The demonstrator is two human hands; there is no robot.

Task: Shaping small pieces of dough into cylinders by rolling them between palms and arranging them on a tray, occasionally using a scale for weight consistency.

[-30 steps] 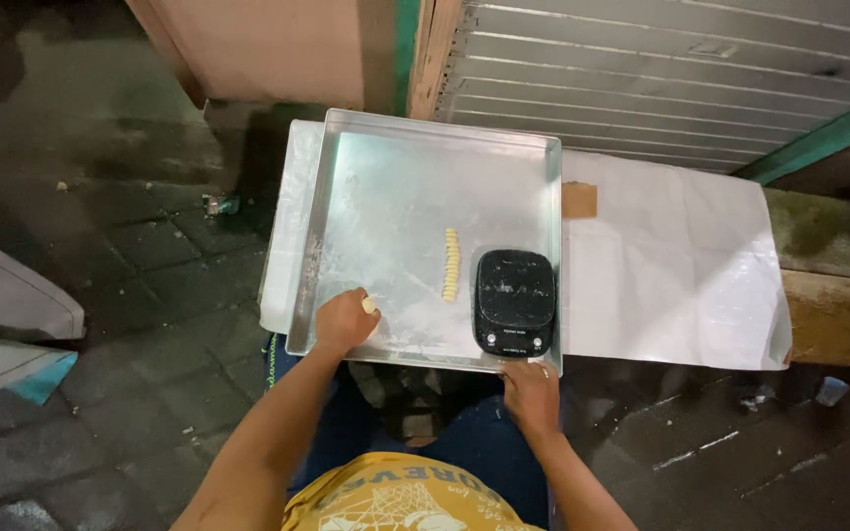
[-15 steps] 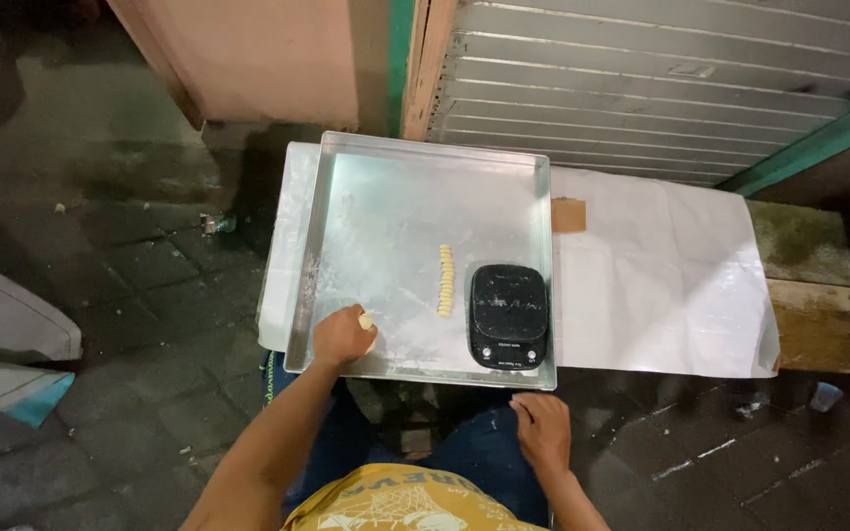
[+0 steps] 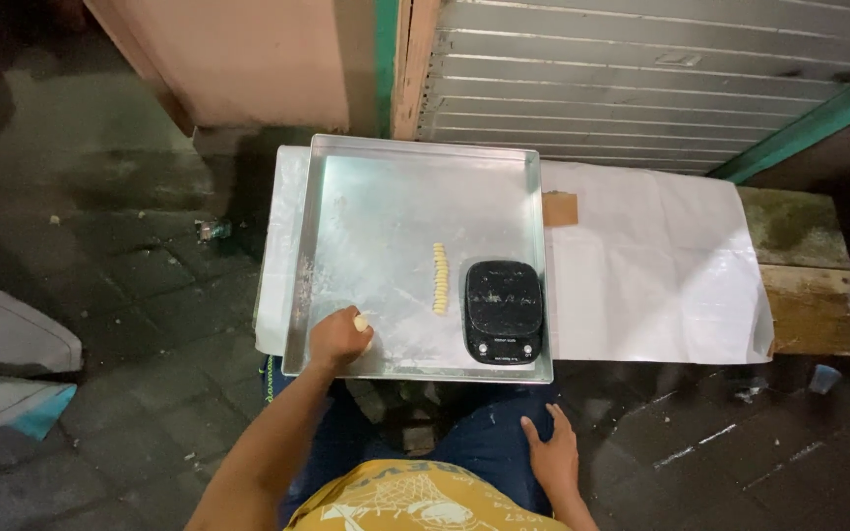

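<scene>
A large metal tray (image 3: 415, 167) lies on a bench covered with white paper (image 3: 651, 265). My left hand (image 3: 338, 339) rests at the tray's near left corner, fingers closed on a small pale piece of dough (image 3: 360, 322). A short row of several small pale dough pieces (image 3: 438, 278) lies in the middle of the tray. A black kitchen scale (image 3: 504, 310) sits in the tray's near right corner. My right hand (image 3: 551, 454) rests flat on my knee below the tray, fingers apart, holding nothing.
Bare wood of the bench (image 3: 814, 295) shows at the right. A corrugated metal shutter (image 3: 641, 69) and a pinkish wall (image 3: 248, 59) stand behind. Dark wet paving (image 3: 100, 295) surrounds the bench; a pale cloth or bag (image 3: 2, 364) lies at the left edge.
My right hand has dropped from the tray's near edge onto my knee. My left hand stays at the tray's near left corner with the dough piece.
</scene>
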